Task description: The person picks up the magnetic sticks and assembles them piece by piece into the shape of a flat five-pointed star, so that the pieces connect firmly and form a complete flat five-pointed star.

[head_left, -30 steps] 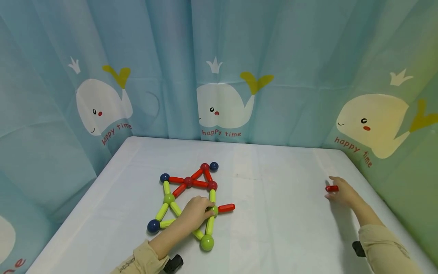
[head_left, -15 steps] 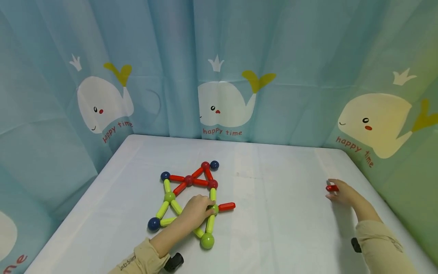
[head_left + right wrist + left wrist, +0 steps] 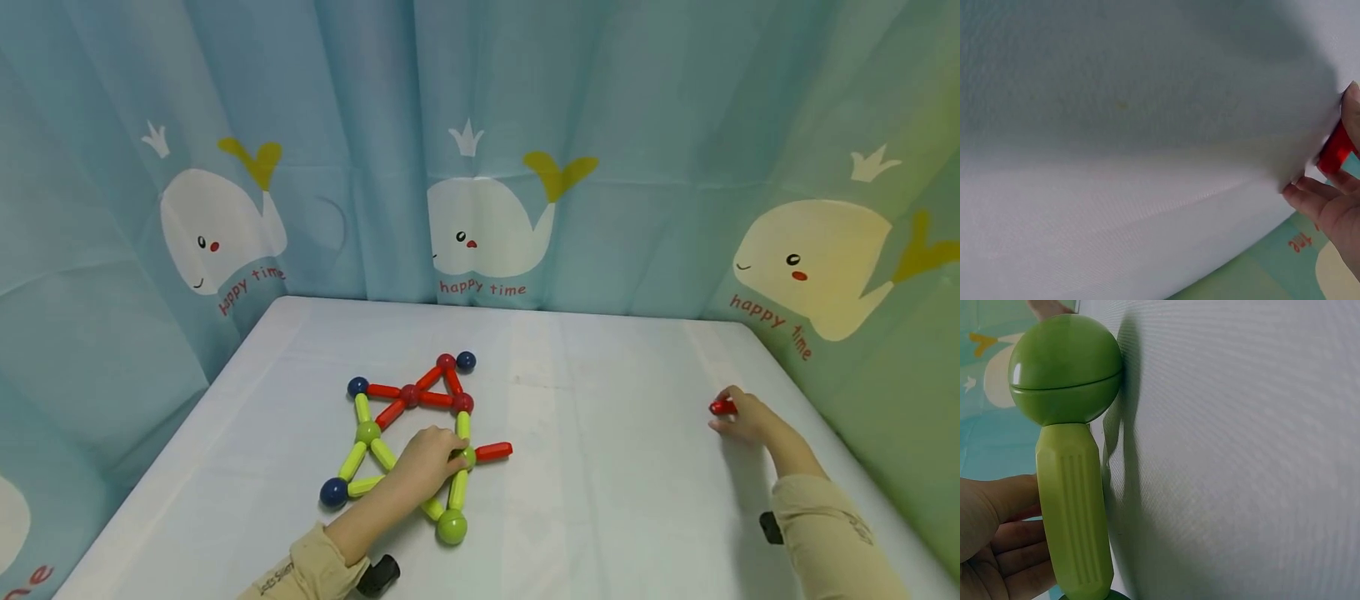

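Note:
My left hand [image 3: 426, 462] pinches a green ball [image 3: 470, 456] on the right side of a flat frame of magnetic sticks and balls. From that ball a red stick [image 3: 495, 452] points right. The frame's front corner is another green ball [image 3: 452, 527]; in the left wrist view this ball [image 3: 1066, 369] and its yellow-green stick [image 3: 1075, 512] stand large before the hand. Far to the right, my right hand [image 3: 747, 418] holds a loose red stick [image 3: 722, 407] between thumb and fingers, close over the table. The right wrist view shows part of this stick [image 3: 1336, 149].
Dark blue balls mark the frame's left corners, one at the back [image 3: 357, 387] and one in front [image 3: 333, 492]. Another blue ball [image 3: 466, 361] sits beside the red top ball [image 3: 446, 362]. A whale-print curtain [image 3: 637, 233] borders the white table [image 3: 600, 467].
The right fingers have closed in around the loose red stick, which has turned slightly. My left hand stays on the green ball and the frame keeps its shape.

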Demonstrator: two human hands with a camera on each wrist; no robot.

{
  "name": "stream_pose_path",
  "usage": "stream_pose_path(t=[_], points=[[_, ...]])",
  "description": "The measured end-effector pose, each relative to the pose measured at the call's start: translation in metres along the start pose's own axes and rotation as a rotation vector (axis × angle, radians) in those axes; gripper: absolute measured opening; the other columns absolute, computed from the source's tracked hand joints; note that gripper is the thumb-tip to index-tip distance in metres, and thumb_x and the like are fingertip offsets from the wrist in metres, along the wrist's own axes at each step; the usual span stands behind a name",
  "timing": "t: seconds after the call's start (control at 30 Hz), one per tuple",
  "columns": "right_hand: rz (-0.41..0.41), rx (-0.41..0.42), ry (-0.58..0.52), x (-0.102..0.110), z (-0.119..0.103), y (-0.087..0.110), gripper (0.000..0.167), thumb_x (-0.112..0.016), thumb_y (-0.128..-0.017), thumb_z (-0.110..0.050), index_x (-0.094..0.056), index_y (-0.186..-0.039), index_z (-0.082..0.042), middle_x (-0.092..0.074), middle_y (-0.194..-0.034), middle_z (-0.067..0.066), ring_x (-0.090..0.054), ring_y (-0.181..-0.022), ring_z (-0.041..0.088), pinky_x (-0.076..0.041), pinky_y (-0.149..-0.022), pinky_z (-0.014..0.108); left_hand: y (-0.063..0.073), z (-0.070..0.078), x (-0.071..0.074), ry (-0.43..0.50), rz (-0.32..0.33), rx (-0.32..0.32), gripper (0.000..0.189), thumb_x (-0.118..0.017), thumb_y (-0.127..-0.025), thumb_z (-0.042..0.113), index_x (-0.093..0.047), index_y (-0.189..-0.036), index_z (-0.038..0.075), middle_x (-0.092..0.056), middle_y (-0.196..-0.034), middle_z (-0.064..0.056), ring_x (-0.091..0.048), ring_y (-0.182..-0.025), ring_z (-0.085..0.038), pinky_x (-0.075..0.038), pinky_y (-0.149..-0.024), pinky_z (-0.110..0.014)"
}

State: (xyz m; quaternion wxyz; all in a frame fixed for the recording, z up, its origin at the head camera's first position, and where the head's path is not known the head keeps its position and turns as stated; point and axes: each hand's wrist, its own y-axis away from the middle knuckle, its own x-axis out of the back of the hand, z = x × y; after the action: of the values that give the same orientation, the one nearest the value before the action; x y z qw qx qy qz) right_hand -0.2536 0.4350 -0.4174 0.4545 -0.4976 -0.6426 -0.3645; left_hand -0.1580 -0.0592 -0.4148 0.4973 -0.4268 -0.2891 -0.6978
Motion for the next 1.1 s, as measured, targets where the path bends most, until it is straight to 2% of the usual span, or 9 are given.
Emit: stream_pose_path(t=[0.2, 0.3, 0.5, 0.67, 0.77, 0.8, 0.97, 1.1], points=[[0.047, 0.046, 0.012, -0.003, 0.0, 0.003, 0.034, -0.074, -0.075, -0.004, -0.046, -0.09, 0.01, -0.06, -0.08, 0.024, -0.057, -0.076, 0.037, -0.045, -0.07, 0.042, 0.003, -0.001, -0.001, -0.005, -0.005, 0.0, 0.034, -0.071, -0.082, 0.019, -0.068, -0.113, 0.005, -0.07, -0.103, -0.008, -0.064, -0.094, -0.021, -0.053, -0.083, -0.032], [0.028, 0.043, 0.053, -0.002, 0.002, 0.005, 0.033, -0.075, -0.074, -0.007, -0.049, -0.089, 0.007, -0.058, -0.078, 0.018, -0.054, -0.072, 0.03, -0.043, -0.067, 0.04, 0.004, -0.001, -0.001, -0.002, -0.011, -0.002, 0.034, -0.071, -0.082, 0.019, -0.068, -0.112, 0.005, -0.071, -0.103, -0.008, -0.065, -0.094, -0.021, -0.054, -0.082, -0.031], [-0.02, 0.076, 0.108, 0.005, 0.009, 0.007, 0.027, -0.073, -0.073, -0.004, -0.053, -0.089, 0.004, -0.061, -0.084, 0.023, -0.058, -0.078, 0.039, -0.046, -0.069, 0.048, 0.006, 0.002, -0.001, 0.008, -0.007, -0.001, 0.033, -0.072, -0.082, 0.019, -0.069, -0.112, 0.005, -0.071, -0.103, -0.008, -0.065, -0.095, -0.022, -0.053, -0.083, -0.032], [0.023, 0.084, 0.148, 0.005, 0.013, 0.005, 0.012, -0.067, -0.076, 0.005, -0.057, -0.082, 0.002, -0.063, -0.082, 0.021, -0.06, -0.075, 0.037, -0.047, -0.067, 0.05, 0.005, 0.003, -0.001, -0.008, 0.0, -0.005, 0.033, -0.072, -0.082, 0.019, -0.069, -0.112, 0.005, -0.07, -0.102, -0.007, -0.064, -0.094, -0.022, -0.053, -0.083, -0.033], [0.068, 0.115, 0.162, 0.0, 0.012, 0.002, 0.01, -0.067, -0.076, 0.004, -0.058, -0.078, 0.0, -0.062, -0.075, 0.014, -0.059, -0.069, 0.03, -0.047, -0.064, 0.046, 0.005, 0.003, 0.0, -0.016, 0.007, -0.009, 0.033, -0.072, -0.082, 0.02, -0.069, -0.112, 0.006, -0.07, -0.102, -0.007, -0.063, -0.093, -0.021, -0.053, -0.082, -0.033], [0.102, 0.155, 0.166, -0.003, 0.015, -0.001, 0.012, -0.069, -0.078, 0.0, -0.057, -0.076, -0.001, -0.061, -0.072, 0.011, -0.057, -0.066, 0.025, -0.047, -0.061, 0.041, 0.005, 0.003, 0.0, -0.015, 0.008, -0.01, 0.033, -0.072, -0.082, 0.02, -0.069, -0.112, 0.006, -0.07, -0.102, -0.007, -0.064, -0.093, -0.021, -0.053, -0.082, -0.033], [0.146, 0.208, 0.19, -0.009, -0.003, -0.006, 0.017, -0.073, -0.076, -0.004, -0.055, -0.076, -0.001, -0.056, -0.066, 0.004, -0.05, -0.061, 0.017, -0.043, -0.056, 0.036, 0.004, 0.002, 0.0, -0.015, 0.009, -0.013, 0.033, -0.071, -0.082, 0.019, -0.069, -0.112, 0.005, -0.07, -0.102, -0.007, -0.064, -0.093, -0.021, -0.053, -0.082, -0.032], [0.118, 0.192, 0.208, -0.012, -0.032, -0.015, 0.014, -0.071, -0.076, 0.0, -0.058, -0.08, 0.004, -0.059, -0.07, 0.008, -0.053, -0.064, 0.021, -0.046, -0.059, 0.039, 0.002, 0.002, 0.001, -0.014, 0.01, -0.011, 0.033, -0.071, -0.083, 0.019, -0.068, -0.113, 0.005, -0.07, -0.101, -0.008, -0.064, -0.092, -0.022, -0.053, -0.081, -0.032]])
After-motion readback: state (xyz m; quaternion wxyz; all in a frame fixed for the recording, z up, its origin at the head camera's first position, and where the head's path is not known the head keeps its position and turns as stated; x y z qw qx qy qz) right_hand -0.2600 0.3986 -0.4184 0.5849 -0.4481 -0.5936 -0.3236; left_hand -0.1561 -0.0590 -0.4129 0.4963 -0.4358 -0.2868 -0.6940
